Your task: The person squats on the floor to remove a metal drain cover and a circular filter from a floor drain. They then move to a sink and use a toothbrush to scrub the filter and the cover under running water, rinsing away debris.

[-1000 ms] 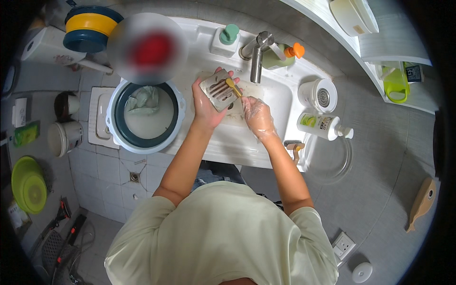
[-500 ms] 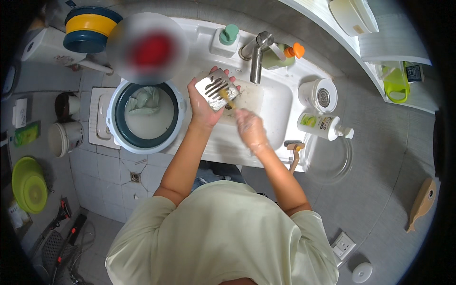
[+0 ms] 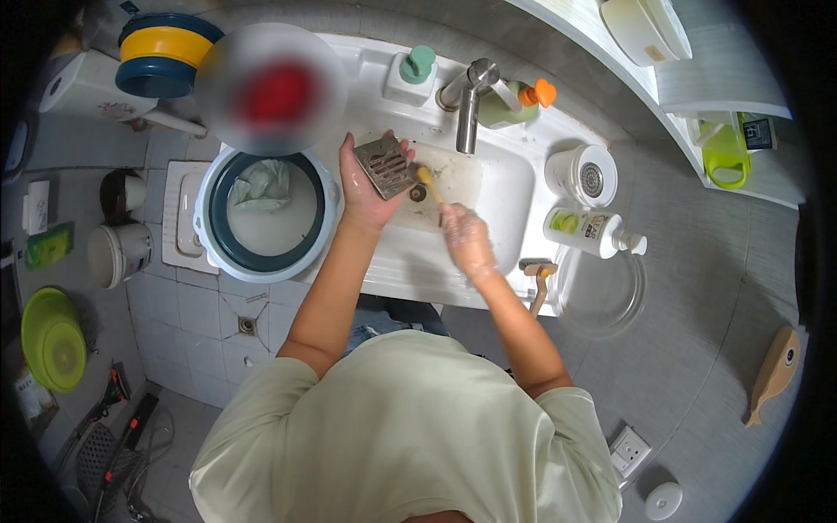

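My left hand (image 3: pixel 370 202) holds a square metal drain cover (image 3: pixel 381 157) with slots in it, tilted above the white sink (image 3: pixel 514 222). Fingers of that hand curl round its far edge. In my right hand (image 3: pixel 468 242), which looks wet, is a small brush (image 3: pixel 427 180) with a light wooden handle. The brush's head is beside the cover's right edge, over the sink basin; whether the two touch I cannot tell. Below the brush the dark sink drain (image 3: pixel 418 193) shows, with brown specks around it.
A steel faucet (image 3: pixel 468 122) stands at the back. Left of the sink is a blue-rimmed basin (image 3: pixel 203 228) with liquid and a pale cloth. Along the right side are a white tub (image 3: pixel 562 174), a white bottle (image 3: pixel 580 231), a wooden-handled brush (image 3: pixel 540 288) and a clear lid (image 3: pixel 602 301).
The brush has moved off the cover's face to its right side. The drain cover has shifted slightly left and turned, and its face looks darker, with less shine.
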Demonstrator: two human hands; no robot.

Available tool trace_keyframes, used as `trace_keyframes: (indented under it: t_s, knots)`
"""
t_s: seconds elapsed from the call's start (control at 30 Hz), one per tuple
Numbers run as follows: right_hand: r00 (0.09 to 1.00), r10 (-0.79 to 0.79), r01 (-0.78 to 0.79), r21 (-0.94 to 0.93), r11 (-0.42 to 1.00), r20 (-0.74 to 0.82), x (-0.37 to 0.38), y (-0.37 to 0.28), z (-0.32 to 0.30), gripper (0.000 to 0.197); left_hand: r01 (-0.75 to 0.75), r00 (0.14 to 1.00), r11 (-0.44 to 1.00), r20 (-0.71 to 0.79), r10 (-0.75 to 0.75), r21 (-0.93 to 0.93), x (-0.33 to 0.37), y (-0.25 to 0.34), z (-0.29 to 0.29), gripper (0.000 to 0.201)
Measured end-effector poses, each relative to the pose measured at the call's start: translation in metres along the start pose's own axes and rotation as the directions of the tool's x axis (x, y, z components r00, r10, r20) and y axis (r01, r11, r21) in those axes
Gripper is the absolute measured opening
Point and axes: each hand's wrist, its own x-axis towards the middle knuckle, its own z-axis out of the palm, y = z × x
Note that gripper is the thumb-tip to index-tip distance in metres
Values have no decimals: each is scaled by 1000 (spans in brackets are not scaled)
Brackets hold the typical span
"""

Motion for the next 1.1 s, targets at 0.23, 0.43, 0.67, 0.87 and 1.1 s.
trace_keyframes:
  t_s: [0.23, 0.43, 0.67, 0.87, 1.1]
  knots:
    - [927, 190, -321, 423, 847, 323, -7, -7, -19, 19, 141, 963, 869, -270, -9, 474, 3, -15, -33, 32]
    - [926, 267, -355, 369, 859, 268, -2, 8, -30, 21, 192, 979, 901, -145, -146, 389, 1, -14, -45, 34]
    - [993, -5, -25, 259, 966, 117, -1, -6, -24, 37, 170, 973, 947, 105, -205, 273, -2, -22, -37, 52]
    - [998, -13, 13, 4, 1000, 56, 20, 0, -3, 40, 208, 974, 978, 83, -208, 16, -1, -34, -33, 64]
    - [986, -134, 158, 276, 948, -103, 24, 8, 21, 33, 169, 985, 982, 52, -165, -82, 5, -39, -46, 60]
